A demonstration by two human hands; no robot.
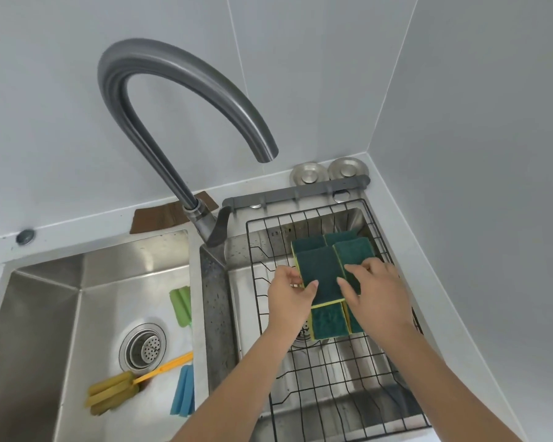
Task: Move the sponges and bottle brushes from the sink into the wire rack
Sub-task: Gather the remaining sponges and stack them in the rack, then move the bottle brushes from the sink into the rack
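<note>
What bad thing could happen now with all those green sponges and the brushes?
The sponges are stacked loosely in the wire rack. The left hand and right hand are pressing on them, so the pile might topple or slide. The rack has wide gaps over the basin, so one might slip through. Three brushes, like the yellow brush, lie in the left sink and could be forgotten.

No text, label, brand or number could be read anywhere. A small stamped mark sat on the back wall of the right sink (300,232), too blurred to make out.
</note>
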